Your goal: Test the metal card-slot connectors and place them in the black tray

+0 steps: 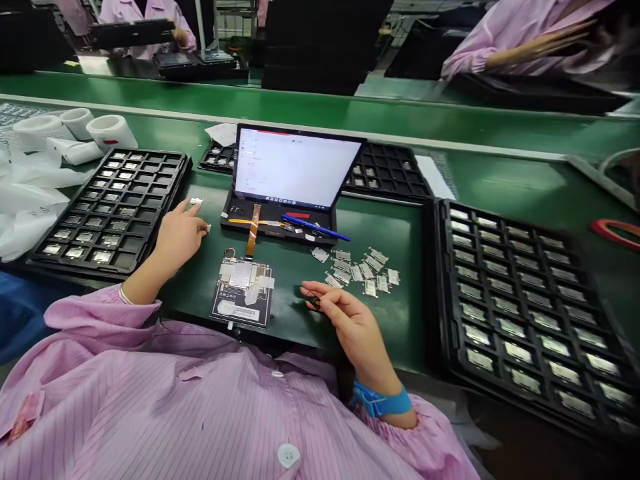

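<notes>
The R hand (353,327) is pinching a tiny dark part (314,303) between thumb and index, fingers curled, on the near side of a green work mat (295,333), w/ the part sticking out left of the fingertips. It's too small to make out details or its long axis; looks dark w/ a thin bit of wire maybe, can't tell for sure. The L hand (177,237) is half open, fingers reaching toward the far right, w/ the index tip just beside a small silver metal shield (196,201) and a 2nd small piece (206,229) right at the thumb side; can't tell if it's gripped. Between the hands, a circuit board (240,275) is lying on a black printed card (243,313), w/ an orange flex cable (253,230) running far from it toward a tablet (295,167) standing open on a black stand. A blue pen (315,228) is lying just right of the cable. Loose silver shields (363,270) are scattered right of the board, and black trays w/ more shields are sitting left (113,210) and right (525,313). A blue wristband (381,401) is circling the R wrist, and co-workers in pink smocks (145,27) are working across the far belt.
</notes>
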### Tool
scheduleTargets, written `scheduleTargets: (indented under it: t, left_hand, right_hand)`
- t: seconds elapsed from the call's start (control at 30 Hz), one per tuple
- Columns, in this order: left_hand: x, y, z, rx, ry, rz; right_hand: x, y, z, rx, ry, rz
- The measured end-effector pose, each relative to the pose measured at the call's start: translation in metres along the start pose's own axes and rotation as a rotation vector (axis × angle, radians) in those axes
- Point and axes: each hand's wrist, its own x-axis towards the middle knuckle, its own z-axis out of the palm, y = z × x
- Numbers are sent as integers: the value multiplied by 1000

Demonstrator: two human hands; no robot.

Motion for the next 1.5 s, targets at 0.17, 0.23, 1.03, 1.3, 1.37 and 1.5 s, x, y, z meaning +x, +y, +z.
scheduleTargets:
  t: [0.17,0.23,1.03,1.3,1.37,1.5]
  left_hand:
    - [-13,3,2,-234,-85,69]
    - [-16,3,2,-296,-134,73]
    - [-58,104,16,-1490,-349,0]
    - [-60,103,0,-987,-232,200]
    - [-60,103,-1,-968,-220,229]
    - [-61,103,1,-939,-211,245]
  right_hand:
    - [-3,2,1,-39,4,-40]
    - [-3,1,2,-61,22,-43]
    - [8,0,57,-32,33,14]
    - [8,-1,59,-87,9,32]
    - [8,-1,58,-90,10,35]
    - [8,-2,58,-96,-3,46]
